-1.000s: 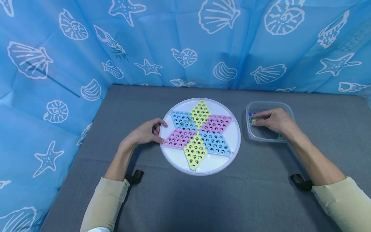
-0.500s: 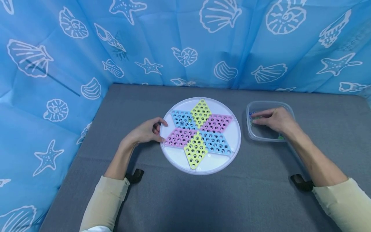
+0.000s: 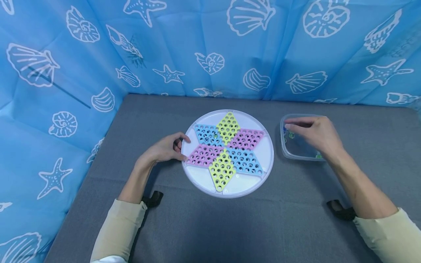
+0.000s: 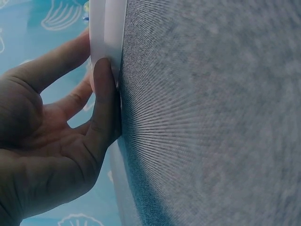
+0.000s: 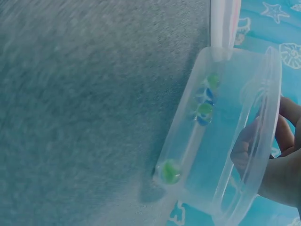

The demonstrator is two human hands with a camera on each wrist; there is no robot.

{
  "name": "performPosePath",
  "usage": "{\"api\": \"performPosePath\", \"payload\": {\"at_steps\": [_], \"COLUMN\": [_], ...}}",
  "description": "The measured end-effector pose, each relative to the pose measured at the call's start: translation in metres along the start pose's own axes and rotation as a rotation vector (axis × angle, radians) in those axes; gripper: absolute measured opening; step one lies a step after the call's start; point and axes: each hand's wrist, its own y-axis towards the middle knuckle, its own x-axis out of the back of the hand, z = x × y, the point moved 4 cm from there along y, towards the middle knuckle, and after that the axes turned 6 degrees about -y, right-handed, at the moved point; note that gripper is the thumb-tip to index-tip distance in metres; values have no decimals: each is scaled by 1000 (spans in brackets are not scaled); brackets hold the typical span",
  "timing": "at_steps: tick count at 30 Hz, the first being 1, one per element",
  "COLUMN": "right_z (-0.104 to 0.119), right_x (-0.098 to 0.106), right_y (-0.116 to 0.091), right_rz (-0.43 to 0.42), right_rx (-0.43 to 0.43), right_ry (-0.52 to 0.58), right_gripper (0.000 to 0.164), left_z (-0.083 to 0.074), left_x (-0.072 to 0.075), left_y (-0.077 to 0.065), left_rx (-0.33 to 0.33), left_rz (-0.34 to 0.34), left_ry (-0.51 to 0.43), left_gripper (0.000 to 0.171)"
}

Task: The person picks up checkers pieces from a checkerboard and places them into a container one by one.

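A round white Chinese checkers board (image 3: 236, 185) with a star of yellow, pink and blue holed diamonds lies on the grey table. My left hand (image 3: 166, 148) grips its left rim; in the left wrist view the thumb (image 4: 104, 82) presses the rim's side. Marbles, one of them green (image 3: 215, 136), sit in the upper left blue diamond. My right hand (image 3: 320, 133) is over a clear plastic box (image 3: 297, 157), thumb and index finger close together at its left side. I cannot tell whether a marble is between them. In the box lie several green and blue marbles (image 5: 170, 172).
The box stands right of the board, with grey tablecloth (image 3: 250, 226) between and in front of them. A blue curtain (image 3: 197, 44) with white shell prints hangs behind and on the left. Dark straps (image 3: 340, 210) show at both wrists.
My right hand has risen from among the marbles at the box's left side, its fingertips shifting slightly away from me. The left hand and the board stay as they were.
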Motion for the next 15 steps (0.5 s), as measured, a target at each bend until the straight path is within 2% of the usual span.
{"api": "performPosePath", "payload": {"at_steps": [7,15], "right_z": [12,31], "right_x": [-2,-13], "right_y": [-2,-5], "right_rz": [-12,8], "right_rx": [30,100], "right_ry": [9,74], "right_gripper": [57,47], "left_z": [-1,1], "left_x": [0,0], "left_y": [0,0], "left_rx": [-1,11], "left_rz": [-3,-4], "left_ry": [-1,0], "left_gripper": [56,55]}}
